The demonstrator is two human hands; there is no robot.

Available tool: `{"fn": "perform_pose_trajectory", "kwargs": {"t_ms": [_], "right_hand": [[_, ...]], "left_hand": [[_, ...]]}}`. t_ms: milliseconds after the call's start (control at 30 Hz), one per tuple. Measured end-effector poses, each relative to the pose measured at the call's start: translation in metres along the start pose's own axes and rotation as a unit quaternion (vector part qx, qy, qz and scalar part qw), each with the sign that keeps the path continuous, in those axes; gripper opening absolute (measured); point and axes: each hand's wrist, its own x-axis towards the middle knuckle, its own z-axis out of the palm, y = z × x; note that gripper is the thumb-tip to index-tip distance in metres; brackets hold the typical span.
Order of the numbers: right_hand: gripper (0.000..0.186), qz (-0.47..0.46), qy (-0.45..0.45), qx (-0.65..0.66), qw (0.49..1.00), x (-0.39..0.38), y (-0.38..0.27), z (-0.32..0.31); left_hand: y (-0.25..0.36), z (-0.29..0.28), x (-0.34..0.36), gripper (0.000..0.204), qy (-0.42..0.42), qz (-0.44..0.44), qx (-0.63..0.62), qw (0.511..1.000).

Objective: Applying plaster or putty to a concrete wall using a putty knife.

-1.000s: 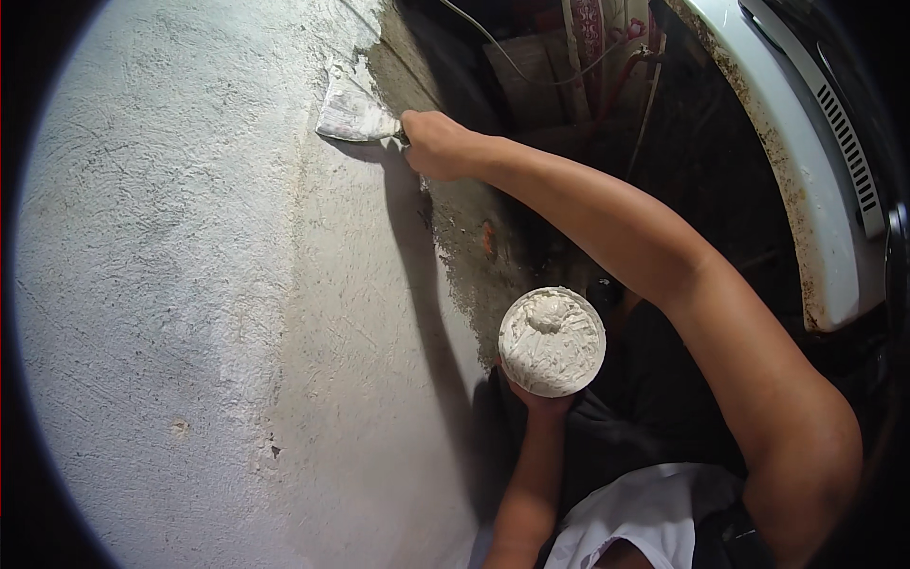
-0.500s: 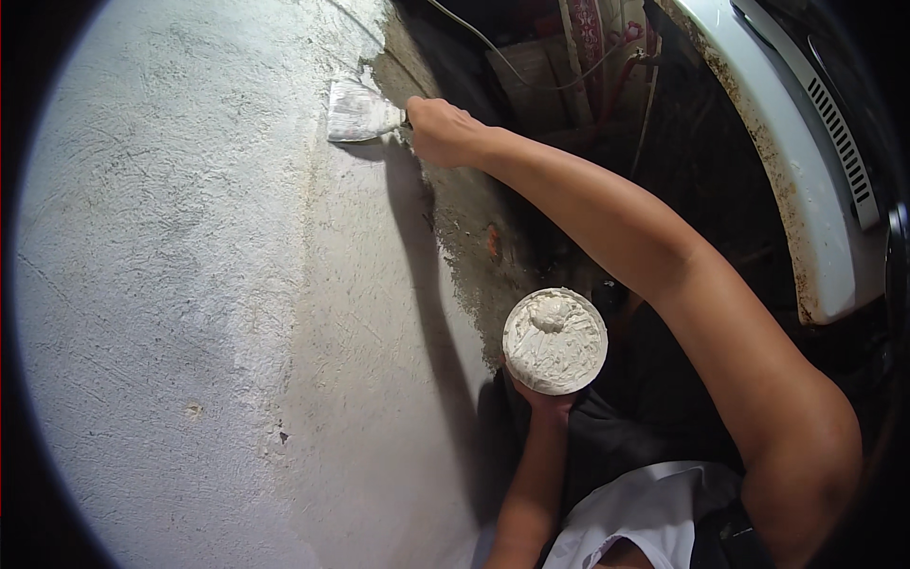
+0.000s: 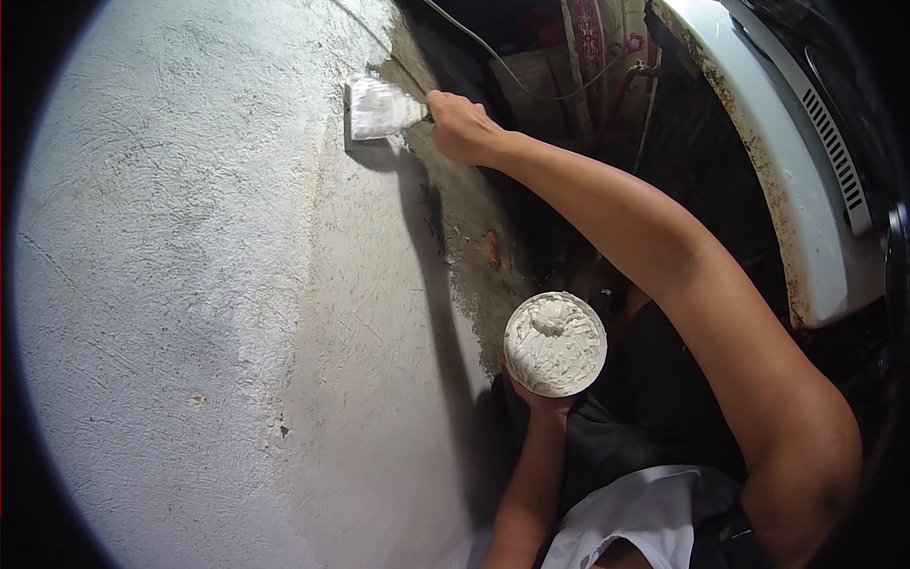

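Observation:
My right hand (image 3: pixel 464 128) is closed around the handle of a putty knife (image 3: pixel 387 109), its wide blade smeared with white paste. The blade is at the upper part of the wall (image 3: pixel 360 284), by the border between smooth pale coating and bare grey-brown surface; a dark shadow falls beside it. Low in the middle, my left hand (image 3: pixel 545 398) grips a round tub (image 3: pixel 509 365) from below and the side. White putty (image 3: pixel 559 351) fills the tub, with a scooped hollow near its far side. Most of my left fingers are hidden under the tub.
Rough white wall takes up the left side. At the upper right stands a white curved panel (image 3: pixel 758 152) with rusty edges and a slotted strip (image 3: pixel 834 147). A thin cable (image 3: pixel 512 71) hangs in front of boxes (image 3: pixel 540 85) at the top. An orange mark (image 3: pixel 492 247) shows on the bare patch.
My right hand has moved the putty knife slightly right, and its blade now looks more tilted off the wall, with a shadow edge beside it. My left hand and the tub have barely shifted.

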Motion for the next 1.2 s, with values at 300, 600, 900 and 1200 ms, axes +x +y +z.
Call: {"fn": "perform_pose_trajectory", "kwargs": {"t_ms": [300,600,900,1200], "right_hand": [[0.021,0.055,-0.046,-0.013,0.997,0.000,0.041,0.015],[0.021,-0.043,0.006,0.091,0.995,0.011,-0.008,0.013],[0.022,0.007,-0.016,-0.011,1.000,-0.031,0.028,0.025],[0.023,-0.008,-0.035,0.034,0.999,-0.014,-0.035,0.001]], "left_hand": [[0.000,0.005,0.001,0.086,-0.029,0.005,-0.007,1.000],[0.004,0.001,-0.002,0.087,0.011,0.004,-0.008,1.000],[0.003,0.007,0.000,0.092,0.001,0.001,0.026,1.000],[-0.001,0.000,0.002,0.089,0.010,0.040,0.053,0.998]]}}
